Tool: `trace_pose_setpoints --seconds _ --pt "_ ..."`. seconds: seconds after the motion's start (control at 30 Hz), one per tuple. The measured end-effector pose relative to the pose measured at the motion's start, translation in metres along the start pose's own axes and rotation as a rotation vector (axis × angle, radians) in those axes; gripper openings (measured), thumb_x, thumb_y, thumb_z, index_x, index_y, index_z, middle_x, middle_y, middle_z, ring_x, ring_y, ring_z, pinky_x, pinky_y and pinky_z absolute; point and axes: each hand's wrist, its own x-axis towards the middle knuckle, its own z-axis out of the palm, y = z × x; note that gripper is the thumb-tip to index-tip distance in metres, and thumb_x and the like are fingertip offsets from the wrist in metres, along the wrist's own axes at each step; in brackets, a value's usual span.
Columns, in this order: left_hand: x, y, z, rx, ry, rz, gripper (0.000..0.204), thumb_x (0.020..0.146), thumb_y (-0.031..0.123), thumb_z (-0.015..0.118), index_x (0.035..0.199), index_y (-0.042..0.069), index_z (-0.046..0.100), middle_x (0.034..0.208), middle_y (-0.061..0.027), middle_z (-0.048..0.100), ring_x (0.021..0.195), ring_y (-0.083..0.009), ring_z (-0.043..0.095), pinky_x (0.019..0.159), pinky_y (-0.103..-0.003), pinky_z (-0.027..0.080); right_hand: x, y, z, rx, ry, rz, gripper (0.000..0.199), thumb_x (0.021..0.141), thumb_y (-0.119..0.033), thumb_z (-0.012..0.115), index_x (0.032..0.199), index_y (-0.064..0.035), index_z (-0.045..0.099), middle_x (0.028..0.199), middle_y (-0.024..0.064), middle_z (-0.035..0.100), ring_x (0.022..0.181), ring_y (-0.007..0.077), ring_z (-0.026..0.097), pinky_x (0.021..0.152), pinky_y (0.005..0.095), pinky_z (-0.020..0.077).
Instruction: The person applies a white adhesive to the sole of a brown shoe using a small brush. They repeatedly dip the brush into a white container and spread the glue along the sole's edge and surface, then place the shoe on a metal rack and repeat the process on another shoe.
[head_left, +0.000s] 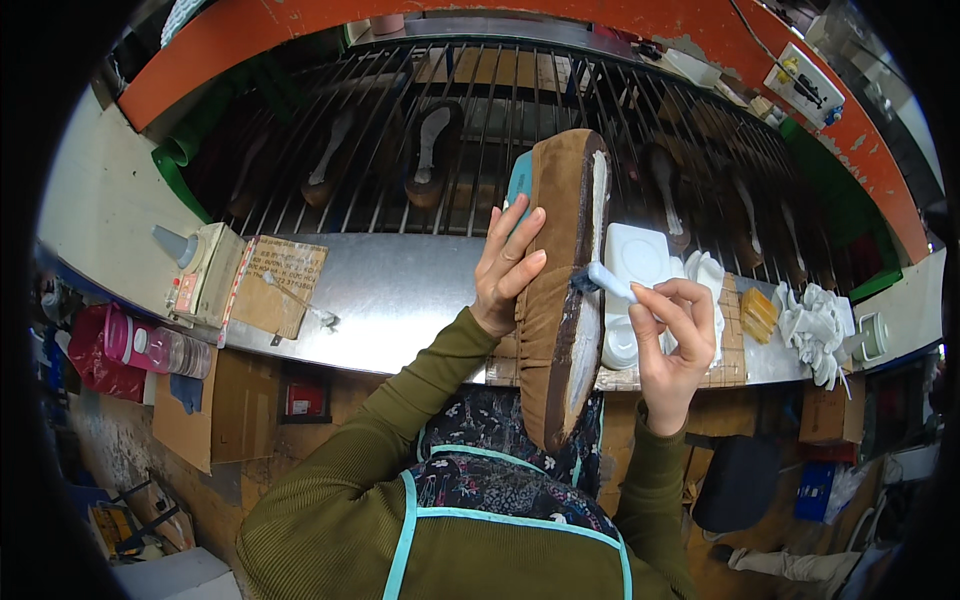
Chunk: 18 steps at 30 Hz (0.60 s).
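Head view, a wide fisheye looking down. In the middle of the frame, a brown suede shoe upper [558,240] stands nearly upright, its pale underside turned to the right and a dark band running along that edge. A turquoise piece [519,180] shows at its upper left.

The left hand [508,265], just left of centre, grasps the shoe from the side, fingers spread and lightly bent against it; the thumb is hidden. The right hand [675,335], right of centre, pinches the pale blue handle of a small brush [606,282] between thumb and fingertips. The brush's dark tip meets the edge of the shoe; it is probably touching the band, though the tip is too small to be sure.

To work this edge well, a light, even stroke along the dark band seems best, with the left hand turning the shoe so the tip meets the border squarely and clears the suede.

Right of the shoe is a white container [640,257]; farther right, a yellow block [758,314] and crumpled white gloves [815,330]. Across the top, more shoes [434,145] lie on a barred rack [510,85].
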Motion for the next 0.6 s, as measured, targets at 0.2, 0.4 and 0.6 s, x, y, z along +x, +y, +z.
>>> trace_pose_setpoints --seconds 0.2,0.4,0.6 --pt "-0.002 0.000 -0.003 0.005 -0.030 -0.034 0.054 0.079 0.016 0.072 0.123 0.019 0.041 0.141 -0.0184 0.044 0.129 -0.0436 0.041 0.107 -0.061 0.026 -0.012 0.001 -0.004 0.135 -0.098 0.038 0.022 0.075 -0.001 0.073 0.096 -0.0066 0.074 0.091 0.0046 0.056 0.069 0.0113 0.050 0.062 0.0231 0.0398" --pt "-0.013 -0.002 0.003 -0.029 -0.015 -0.081 0.056 0.079 0.016 0.073 0.125 0.017 0.041 0.140 -0.0196 0.045 0.129 -0.0421 0.042 0.108 -0.058 0.026 -0.031 0.001 -0.013 0.123 -0.183 0.059 0.019 0.074 -0.001 0.073 0.093 -0.0044 0.074 0.091 0.0047 0.058 0.071 0.0114 0.049 0.063 0.0239 0.0420" --pt "-0.016 0.004 0.016 -0.086 0.013 -0.170 0.056 0.083 0.018 0.070 0.129 0.019 0.039 0.142 -0.0181 0.042 0.131 -0.0389 0.041 0.110 -0.056 0.024 -0.014 0.004 -0.004 0.161 -0.024 0.170 0.017 0.080 -0.001 0.070 0.096 -0.0024 0.073 0.091 0.0034 0.057 0.068 0.0080 0.050 0.056 0.0197 0.0397"
